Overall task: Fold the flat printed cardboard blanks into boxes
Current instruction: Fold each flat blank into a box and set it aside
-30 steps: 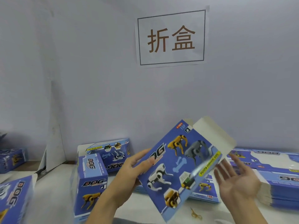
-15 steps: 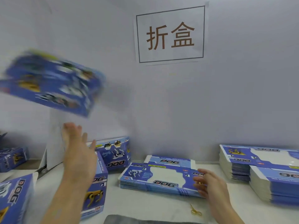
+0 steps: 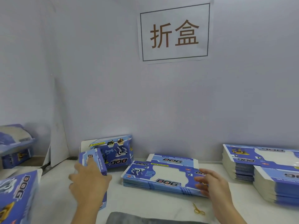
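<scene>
A low stack of flat blue printed blanks [image 3: 161, 177] lies on the white table in front of me. My right hand [image 3: 210, 183] rests at the stack's right end, its fingers spread over the top blank's edge. My left hand [image 3: 88, 180] hovers with loose fingers over a folded blue box [image 3: 95, 160] standing at the centre left, holding nothing. A second folded box [image 3: 116, 151] stands behind it against the wall.
Two tall stacks of blanks [image 3: 258, 165] fill the right side. More folded boxes sit at the far left [image 3: 16, 146] and near left [image 3: 17, 194]. Small gold scissors [image 3: 198, 209] lie near the front edge. A paper sign [image 3: 174, 32] hangs on the wall.
The folded box I held a second ago flew off to the left out of my left hand. Both hands then dropped toward the table, the right one reaching the blank stack.
</scene>
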`<state>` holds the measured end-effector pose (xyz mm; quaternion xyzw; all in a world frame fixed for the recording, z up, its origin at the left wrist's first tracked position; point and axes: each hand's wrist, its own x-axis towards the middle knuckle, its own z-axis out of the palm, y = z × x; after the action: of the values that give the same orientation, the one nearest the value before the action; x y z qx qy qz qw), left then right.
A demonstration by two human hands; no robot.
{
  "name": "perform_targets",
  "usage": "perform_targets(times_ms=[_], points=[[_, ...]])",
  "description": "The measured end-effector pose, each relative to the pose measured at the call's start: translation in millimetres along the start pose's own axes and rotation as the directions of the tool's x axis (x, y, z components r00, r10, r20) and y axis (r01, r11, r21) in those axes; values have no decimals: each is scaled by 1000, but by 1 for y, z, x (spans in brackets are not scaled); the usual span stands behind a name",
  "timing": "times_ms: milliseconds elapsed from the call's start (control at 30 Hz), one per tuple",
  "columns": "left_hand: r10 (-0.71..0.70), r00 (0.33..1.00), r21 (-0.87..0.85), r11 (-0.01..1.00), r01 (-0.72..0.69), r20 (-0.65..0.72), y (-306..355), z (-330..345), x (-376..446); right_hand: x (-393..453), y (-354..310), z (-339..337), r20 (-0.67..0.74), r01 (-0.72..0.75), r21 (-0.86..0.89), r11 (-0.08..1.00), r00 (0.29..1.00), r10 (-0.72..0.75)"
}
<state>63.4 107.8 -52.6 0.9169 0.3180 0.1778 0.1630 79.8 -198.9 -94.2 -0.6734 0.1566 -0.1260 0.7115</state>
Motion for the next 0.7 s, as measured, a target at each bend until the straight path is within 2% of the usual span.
perform_targets(times_ms=[67, 233, 400, 467, 600, 700], points=[[11, 1000, 4, 1000, -11, 1, 1, -8, -1, 0, 1, 1, 8, 9, -23, 1000, 1000, -9], [70, 996, -115, 990, -77, -58, 8, -48, -5, -5, -4, 7, 63, 95, -110, 989, 994, -88], [194, 965, -198, 953, -229, -179, 27, -85, -25, -22, -23, 28, 315, 98, -93, 991, 947, -64], [265, 944, -236, 922, -308, -197, 34, -94, -34, -32, -32, 38, 436, 33, -60, 998, 900, -4], [371, 903, -279, 862, -422, -218, 43, -112, -48, -50, -45, 53, 628, -188, 82, 979, 773, 96], [501, 839, -468, 702, -537, -212, 41, -125, -57, -55, -51, 58, 739, -345, 148, 927, 662, 128]])
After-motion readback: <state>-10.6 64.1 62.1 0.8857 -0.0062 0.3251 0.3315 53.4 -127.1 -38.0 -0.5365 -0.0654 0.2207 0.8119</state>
